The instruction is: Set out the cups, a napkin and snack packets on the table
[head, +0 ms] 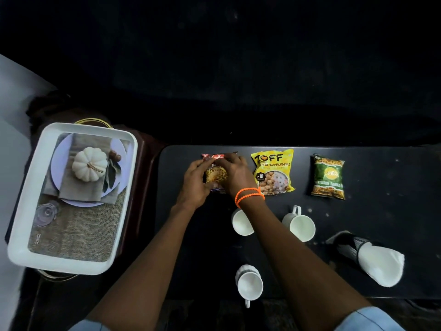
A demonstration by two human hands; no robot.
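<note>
On the black table (381, 235) a red snack packet (216, 173) lies at the far left of a row, with my left hand (194, 181) and my right hand (235, 174) both gripping it. Beside it lie a yellow packet (273, 172) and a green packet (328, 176). Three white cups stand nearer me: one (241, 222) partly under my right forearm, one (301, 226) to its right, one (249, 284) at the front edge. A white napkin (380, 265) sticks out of a black mesh holder (348, 244) lying on its side at the right.
A white tray (21, 235) sits on a dark brown stand left of the table; its base shows a printed picture of a pumpkin, plate and cloth. The surroundings beyond the table's far edge are dark.
</note>
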